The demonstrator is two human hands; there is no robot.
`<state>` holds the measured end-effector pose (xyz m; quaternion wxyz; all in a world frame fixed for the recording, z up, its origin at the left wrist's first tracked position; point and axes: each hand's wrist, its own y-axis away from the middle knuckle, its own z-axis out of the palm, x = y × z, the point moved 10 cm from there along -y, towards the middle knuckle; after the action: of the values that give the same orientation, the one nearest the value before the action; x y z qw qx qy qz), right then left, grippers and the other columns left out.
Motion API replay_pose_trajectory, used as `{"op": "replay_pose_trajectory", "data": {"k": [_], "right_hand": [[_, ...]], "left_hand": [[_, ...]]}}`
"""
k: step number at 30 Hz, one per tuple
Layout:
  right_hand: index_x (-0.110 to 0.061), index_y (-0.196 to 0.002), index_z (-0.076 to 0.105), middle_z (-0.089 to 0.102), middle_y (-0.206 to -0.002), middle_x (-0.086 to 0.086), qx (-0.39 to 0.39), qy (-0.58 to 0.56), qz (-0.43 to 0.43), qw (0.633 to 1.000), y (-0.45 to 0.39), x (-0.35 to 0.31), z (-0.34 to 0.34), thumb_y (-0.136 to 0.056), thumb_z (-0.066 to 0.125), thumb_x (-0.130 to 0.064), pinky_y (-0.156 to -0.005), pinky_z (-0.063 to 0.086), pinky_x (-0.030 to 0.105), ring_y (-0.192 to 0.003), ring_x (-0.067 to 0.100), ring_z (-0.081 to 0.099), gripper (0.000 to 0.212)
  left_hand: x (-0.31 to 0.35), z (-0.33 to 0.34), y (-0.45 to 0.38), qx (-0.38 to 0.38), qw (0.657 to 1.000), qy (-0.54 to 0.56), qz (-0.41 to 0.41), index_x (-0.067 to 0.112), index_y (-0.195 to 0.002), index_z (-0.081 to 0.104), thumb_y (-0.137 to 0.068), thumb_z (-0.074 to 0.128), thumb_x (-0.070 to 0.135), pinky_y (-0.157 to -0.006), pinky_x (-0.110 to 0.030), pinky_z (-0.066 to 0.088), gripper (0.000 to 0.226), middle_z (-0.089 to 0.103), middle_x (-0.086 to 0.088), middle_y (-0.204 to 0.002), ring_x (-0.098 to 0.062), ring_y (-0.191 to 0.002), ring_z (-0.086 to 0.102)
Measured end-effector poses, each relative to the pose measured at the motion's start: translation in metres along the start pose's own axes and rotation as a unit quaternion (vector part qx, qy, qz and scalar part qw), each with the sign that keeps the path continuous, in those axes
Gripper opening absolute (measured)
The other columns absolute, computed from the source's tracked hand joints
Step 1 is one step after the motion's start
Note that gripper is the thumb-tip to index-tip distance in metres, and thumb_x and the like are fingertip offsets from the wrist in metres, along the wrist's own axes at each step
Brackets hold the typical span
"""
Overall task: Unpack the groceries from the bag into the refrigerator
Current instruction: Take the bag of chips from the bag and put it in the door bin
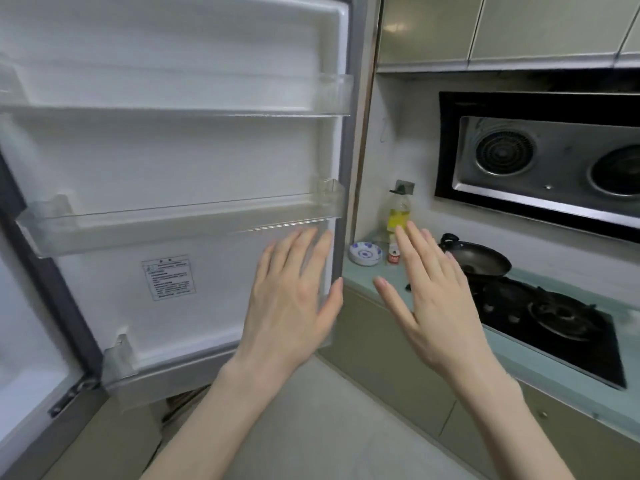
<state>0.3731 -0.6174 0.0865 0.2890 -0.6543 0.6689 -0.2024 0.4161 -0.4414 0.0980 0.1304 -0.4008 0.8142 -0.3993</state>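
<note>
**Refrigerator door stands open, both hands empty, no bag in sight**

The refrigerator door [173, 168] is swung wide open, and its inner side faces the camera. The upper door shelf [180, 110] and the middle door shelf [180, 220] are of clear plastic and carry nothing that I can see. A lower clear bin [119, 362] shows only partly at the door's bottom edge. A small white label [168, 277] is stuck to the inner panel.

The left hand [289, 299] is raised in front of the door's lower right part, with fingers straight and slightly spread, holding nothing. Whether it touches the door I cannot tell. The right hand [431, 299] is also flat and released, held up in front of the counter [360, 278], beside the gas stove [554, 317].

The grocery bag and the groceries are not visible in this view, so their weight and softness cannot be judged here. I think the unpacking is not yet begun, or a pause between items.

On handling: the door itself is stiff and probably swings easily, so a push on its free edge is enough. The clear shelves look thin and somewhat brittle; heavy bottles should be set down gently, and not dropped in.

On the counter stand an oil bottle [399, 211], a small blue-patterned dish [365, 253] and a dark wok [481, 259].
</note>
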Motion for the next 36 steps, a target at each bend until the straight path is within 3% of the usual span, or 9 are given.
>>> {"op": "replay_pose_trajectory", "data": {"k": [8, 18, 27, 36], "right_hand": [[-0.019, -0.160, 0.037, 0.042, -0.164, 0.001, -0.029, 0.120, 0.131, 0.984, 0.108, 0.107, -0.030, -0.104, 0.031, -0.061, -0.127, 0.020, 0.044, -0.154, 0.021, 0.034, 0.070], [-0.014, -0.151, 0.050, 0.058, -0.149, 0.006, -0.046, 0.204, 0.254, 0.944, 0.223, 0.233, -0.096, -0.103, 0.033, -0.064, -0.123, 0.030, 0.046, -0.141, 0.026, 0.051, 0.072], [-0.013, -0.150, 0.053, 0.058, -0.150, 0.007, -0.021, 0.242, 0.342, 0.908, 0.338, 0.334, -0.168, -0.104, 0.039, -0.062, -0.123, 0.032, 0.046, -0.142, 0.026, 0.051, 0.068], [-0.011, -0.144, 0.058, 0.061, -0.146, 0.005, 0.038, 0.268, 0.410, 0.871, 0.450, 0.412, -0.234, -0.104, 0.046, -0.057, -0.118, 0.039, 0.046, -0.139, 0.025, 0.055, 0.062]], "left_hand": [[0.079, 0.090, 0.017, -0.080, 0.993, 0.077, 0.040, 0.011, -0.145, 0.055, -0.100, 0.047, 0.043, -0.117, -0.054, 0.037, 0.056, 0.054, -0.010, -0.150, -0.031, -0.143, 0.047], [0.259, 0.168, 0.048, -0.142, 0.966, 0.158, 0.147, 0.008, -0.140, 0.060, -0.099, 0.046, 0.046, -0.115, -0.054, 0.039, 0.057, 0.060, -0.011, -0.145, -0.032, -0.139, 0.052], [0.450, 0.212, 0.073, -0.187, 0.920, 0.241, 0.246, 0.008, -0.139, 0.060, -0.101, 0.047, 0.048, -0.114, -0.049, 0.041, 0.056, 0.060, -0.011, -0.143, -0.031, -0.137, 0.053], [0.614, 0.233, 0.118, -0.212, 0.868, 0.338, 0.295, 0.009, -0.138, 0.060, -0.101, 0.051, 0.045, -0.113, -0.041, 0.042, 0.053, 0.061, -0.007, -0.140, -0.027, -0.134, 0.054]]}}
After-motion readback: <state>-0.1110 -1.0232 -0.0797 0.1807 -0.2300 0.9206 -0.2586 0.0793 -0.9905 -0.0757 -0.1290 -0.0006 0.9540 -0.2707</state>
